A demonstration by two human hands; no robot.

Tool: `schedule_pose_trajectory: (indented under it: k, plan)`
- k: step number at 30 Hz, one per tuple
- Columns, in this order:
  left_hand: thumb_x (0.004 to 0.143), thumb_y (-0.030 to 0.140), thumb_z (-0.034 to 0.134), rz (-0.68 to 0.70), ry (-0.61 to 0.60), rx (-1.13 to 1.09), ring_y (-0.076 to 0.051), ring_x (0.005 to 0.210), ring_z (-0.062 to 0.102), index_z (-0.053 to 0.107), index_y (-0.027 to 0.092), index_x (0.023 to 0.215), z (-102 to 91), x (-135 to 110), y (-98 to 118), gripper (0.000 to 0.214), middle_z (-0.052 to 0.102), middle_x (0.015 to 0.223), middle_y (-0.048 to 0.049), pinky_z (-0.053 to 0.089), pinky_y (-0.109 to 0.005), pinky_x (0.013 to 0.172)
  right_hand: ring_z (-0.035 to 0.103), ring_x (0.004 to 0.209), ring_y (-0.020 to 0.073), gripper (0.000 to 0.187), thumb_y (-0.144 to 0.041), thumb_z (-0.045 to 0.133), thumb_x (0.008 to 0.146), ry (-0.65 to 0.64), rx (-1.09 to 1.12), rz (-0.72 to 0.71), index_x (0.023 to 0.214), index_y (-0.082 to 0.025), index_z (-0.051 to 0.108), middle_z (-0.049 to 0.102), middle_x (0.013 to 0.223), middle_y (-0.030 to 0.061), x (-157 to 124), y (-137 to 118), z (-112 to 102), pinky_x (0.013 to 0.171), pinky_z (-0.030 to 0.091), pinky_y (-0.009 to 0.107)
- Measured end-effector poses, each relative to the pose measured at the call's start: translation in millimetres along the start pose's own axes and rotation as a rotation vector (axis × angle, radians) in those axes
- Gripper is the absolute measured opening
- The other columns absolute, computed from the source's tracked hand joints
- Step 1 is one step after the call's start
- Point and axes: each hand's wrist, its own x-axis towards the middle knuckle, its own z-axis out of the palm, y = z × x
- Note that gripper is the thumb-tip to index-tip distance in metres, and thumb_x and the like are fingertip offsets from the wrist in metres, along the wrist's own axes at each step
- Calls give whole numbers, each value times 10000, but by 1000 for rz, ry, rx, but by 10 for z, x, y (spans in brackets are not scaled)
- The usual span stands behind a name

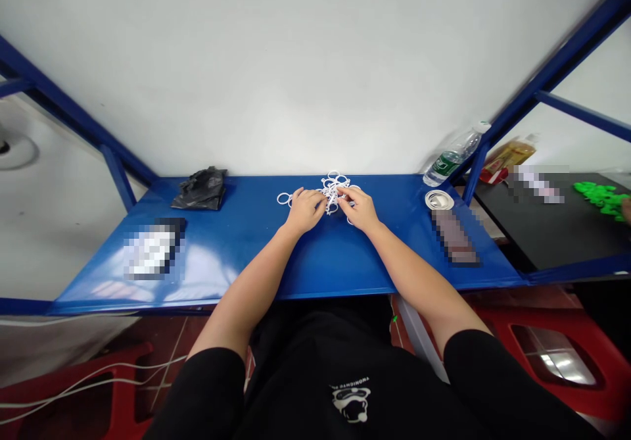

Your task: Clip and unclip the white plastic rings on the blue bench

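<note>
A small heap of white plastic rings [336, 181] lies at the back middle of the blue table [236, 249]. My left hand [304, 210] and my right hand [361, 207] rest side by side at the heap, fingers curled and pinching a white ring piece [331, 198] between them. One loose white ring [284, 198] lies just left of my left hand.
A crumpled black bag [201, 189] lies at the back left. A plastic water bottle [454, 154] leans at the back right, beside a white coiled roll [439, 199]. Green parts [604, 198] sit on a black table to the right. Red stools stand below.
</note>
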Motion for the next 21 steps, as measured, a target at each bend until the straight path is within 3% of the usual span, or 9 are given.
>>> schedule_pose_trajectory:
  k: [7, 10, 15, 21]
  plan:
    - [1015, 444, 618, 65, -114, -36, -290, 1267, 648, 746, 275, 1223, -42, -27, 14, 297, 761, 1289, -70, 272, -546, 1278, 730, 907, 212, 349, -360, 624, 990, -5, -6, 14, 1295, -264, 765, 789, 1147, 74, 8, -33, -8, 922, 612, 378]
    - [969, 511, 699, 94, -107, -6, -302, 1220, 663, 750, 248, 1174, -2, -23, 1, 337, 776, 1204, -88, 282, -555, 1270, 734, 910, 216, 347, -387, 633, 995, -22, 1, -1, 1291, -266, 766, 795, 1136, 72, 7, -55, -14, 924, 610, 383]
    - [1078, 370, 528, 95, -71, 28, -258, 1095, 702, 755, 227, 985, 32, 8, -52, 284, 790, 1035, -74, 336, -501, 1227, 741, 951, 235, 327, -444, 659, 992, -4, 6, -42, 1231, -261, 785, 811, 1107, 75, 11, -79, -26, 957, 599, 403]
    - [1110, 375, 449, -48, -20, -22, -256, 1066, 716, 769, 223, 1086, -4, 55, -161, 356, 803, 1079, -83, 398, -457, 1170, 739, 919, 257, 198, -408, 679, 964, 109, -86, 7, 907, -268, 806, 819, 944, 60, 37, -97, -5, 932, 597, 434]
